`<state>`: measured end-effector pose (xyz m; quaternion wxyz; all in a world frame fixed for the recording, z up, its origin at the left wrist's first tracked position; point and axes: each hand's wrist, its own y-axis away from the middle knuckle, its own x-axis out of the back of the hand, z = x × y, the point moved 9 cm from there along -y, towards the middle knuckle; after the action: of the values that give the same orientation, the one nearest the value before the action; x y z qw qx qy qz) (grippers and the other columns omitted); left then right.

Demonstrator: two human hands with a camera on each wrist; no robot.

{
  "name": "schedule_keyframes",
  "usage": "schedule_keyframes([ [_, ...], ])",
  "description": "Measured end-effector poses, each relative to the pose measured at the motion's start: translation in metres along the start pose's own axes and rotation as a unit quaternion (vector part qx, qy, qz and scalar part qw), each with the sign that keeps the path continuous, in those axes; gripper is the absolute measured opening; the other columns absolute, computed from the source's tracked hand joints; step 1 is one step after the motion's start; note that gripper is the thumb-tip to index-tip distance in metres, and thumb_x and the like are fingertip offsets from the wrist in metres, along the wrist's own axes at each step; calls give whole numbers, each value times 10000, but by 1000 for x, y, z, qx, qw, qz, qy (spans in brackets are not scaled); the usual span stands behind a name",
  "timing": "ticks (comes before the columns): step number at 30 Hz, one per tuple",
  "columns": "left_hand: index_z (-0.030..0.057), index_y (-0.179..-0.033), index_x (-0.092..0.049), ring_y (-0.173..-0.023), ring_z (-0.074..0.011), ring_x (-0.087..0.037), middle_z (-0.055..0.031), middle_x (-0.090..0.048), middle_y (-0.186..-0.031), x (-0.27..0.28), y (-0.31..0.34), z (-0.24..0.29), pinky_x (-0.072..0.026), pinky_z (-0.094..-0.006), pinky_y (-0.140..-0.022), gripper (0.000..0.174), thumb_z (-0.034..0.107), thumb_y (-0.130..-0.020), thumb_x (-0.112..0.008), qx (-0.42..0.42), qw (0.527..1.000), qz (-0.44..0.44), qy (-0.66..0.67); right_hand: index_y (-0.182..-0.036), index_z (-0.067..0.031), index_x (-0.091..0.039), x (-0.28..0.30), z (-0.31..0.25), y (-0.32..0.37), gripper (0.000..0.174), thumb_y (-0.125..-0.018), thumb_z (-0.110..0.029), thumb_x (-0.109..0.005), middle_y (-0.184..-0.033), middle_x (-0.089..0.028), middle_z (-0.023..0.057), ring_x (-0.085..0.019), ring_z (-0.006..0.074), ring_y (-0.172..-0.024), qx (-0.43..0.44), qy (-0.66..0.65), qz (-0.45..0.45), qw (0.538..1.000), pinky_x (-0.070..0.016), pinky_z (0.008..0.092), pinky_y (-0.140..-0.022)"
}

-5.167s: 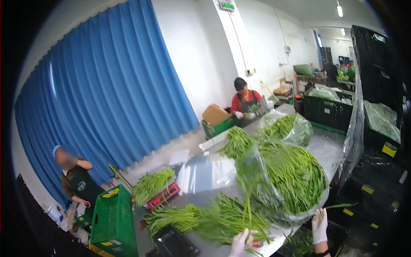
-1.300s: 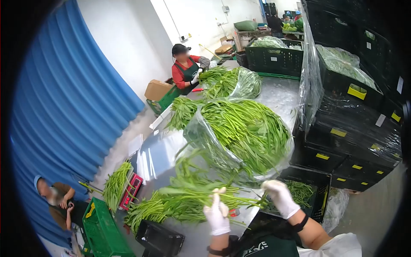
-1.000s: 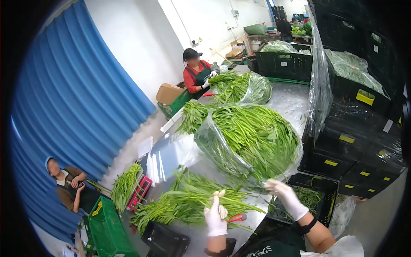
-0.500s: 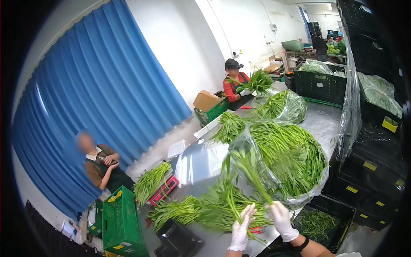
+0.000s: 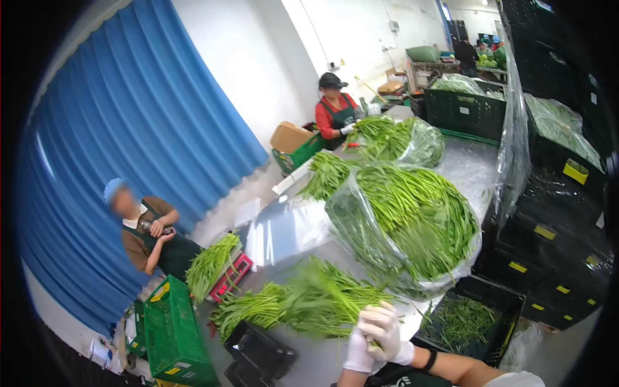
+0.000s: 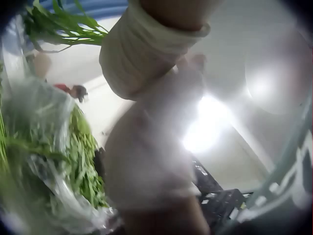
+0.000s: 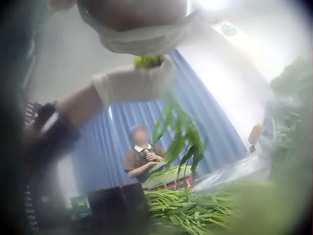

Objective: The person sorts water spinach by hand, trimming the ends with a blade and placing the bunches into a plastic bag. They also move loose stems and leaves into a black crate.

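Observation:
Both gloved hands meet at the near edge of the table in the head view. My left hand point(image 5: 358, 351) grips a bunch of water spinach point(image 5: 332, 291) by its stems, and the leafy end, blurred, points up and away. Curled over the same stems from above is my right hand point(image 5: 383, 324), partly covering the left. In the right wrist view the bunch's leaves point(image 7: 178, 139) hang past the left hand, with cut stem ends point(image 7: 146, 61) at its other side. Under the bunch lies a loose pile of water spinach point(image 5: 284, 308). A big plastic bag of water spinach point(image 5: 425, 206) stands just beyond.
Left on the table are a red scale point(image 5: 233, 276) bearing greens and black trays point(image 5: 261, 351). A green crate point(image 5: 174, 329) stands beside it. At right are a black crate point(image 5: 509, 309) with trimmings and stacked black crates point(image 5: 548, 238). Two people point(image 5: 148, 232) point(image 5: 334, 111) stand across the table.
The right hand has come from the bag side to join the left on the bunch. Half a second ago each held stems separately. The far worker has lowered a bunch to the table.

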<state>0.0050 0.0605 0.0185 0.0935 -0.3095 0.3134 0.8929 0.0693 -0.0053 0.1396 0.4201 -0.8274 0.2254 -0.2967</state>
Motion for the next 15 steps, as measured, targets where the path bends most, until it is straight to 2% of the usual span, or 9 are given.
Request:
schedule_keyframes([
  [1, 96, -998, -528, -520, -53, -348, 50, -376, -611, 9, 1, -5, -298, -200, -489, 220, 272, -1001, -395, 11, 1000, 2, 0, -1104, -120, -583, -3, 1, 1, 379, -776, -305, -538, -1180, -530, 109, -501, 300, -1061, 7, -37, -2, 999, -344, 490, -951],
  [3, 70, -1018, -547, -414, -46, -270, 67, -292, -509, -19, 12, 20, -233, -223, -417, 237, 226, -1007, -369, 17, 926, -307, 220, -1094, -117, -587, -4, 19, 5, 360, -768, -261, -534, -1171, -538, 106, -503, 301, -1060, -10, -13, -3, 1000, -348, 476, -952],
  [4, 38, -1053, -547, -353, -45, -191, 84, -235, -468, -8, 22, 43, -211, -227, -381, 227, 182, -1001, -379, -83, 975, -170, 116, -1084, -114, -590, -3, 28, 5, 346, -760, -218, -529, -1163, -546, 103, -505, 302, -1059, -22, 4, -4, 1000, -351, 462, -953],
  [5, 24, -1118, -521, -356, -38, -195, 84, -244, -477, 0, 30, 60, -206, -219, -375, 220, 150, -997, -388, -167, 974, -143, 52, -1111, -91, -586, 6, 46, 4, 327, -815, -208, -513, -1123, -579, 113, -533, 298, -1018, -72, 1, 10, 997, -390, 413, -920],
  [7, 12, -1183, -499, -362, -32, -205, 80, -246, -485, 15, 40, 83, -208, -215, -376, 246, 134, -990, -408, -256, 963, -83, -17, -1166, -86, -570, -11, 128, 29, 355, -878, -284, -508, -1094, -601, 132, -557, 297, -1005, -318, -74, -95, 940, -428, 386, -882],
  [9, 8, -1246, -478, -372, -33, -226, 75, -265, -492, 27, 35, 84, -226, -210, -390, 312, 180, -1000, -390, -245, 964, -101, 9, -1217, -108, -552, -34, 185, 63, 417, -898, -375, -519, -1107, -596, 154, -567, 303, -1012, -354, 6, -185, 917, -448, 381, -867],
  [10, 10, -1253, -480, -379, -37, -236, 70, -275, -495, 25, 28, 70, -236, -208, -401, 334, 208, -1005, -376, -145, 972, -161, 87, -1251, -133, -538, -47, 209, 81, 428, -892, -367, -530, -1107, -593, 157, -556, 309, -1051, -360, 52, -217, 906, -440, 394, -894],
  [12, 21, -1242, -504, -388, -48, -254, 60, -295, -498, 24, 25, 47, -259, -208, -431, 376, 270, -1015, -336, -7, 953, -247, 173, -1271, -140, -524, -72, 244, 109, 445, -891, -371, -531, -1102, -592, 161, -555, 314, -1049, -389, 69, -218, 892, -438, 397, -895],
  [15, 28, -1212, -530, -387, -50, -249, 64, -277, -494, 33, 23, 42, -255, -213, -431, 364, 266, -1015, -336, 16, 958, -241, 153, -1249, -109, -550, -90, 263, 123, 415, -904, -337, -520, -1056, -598, 171, -555, 320, -1045, -415, 77, -155, 893, -435, 399, -894],
])
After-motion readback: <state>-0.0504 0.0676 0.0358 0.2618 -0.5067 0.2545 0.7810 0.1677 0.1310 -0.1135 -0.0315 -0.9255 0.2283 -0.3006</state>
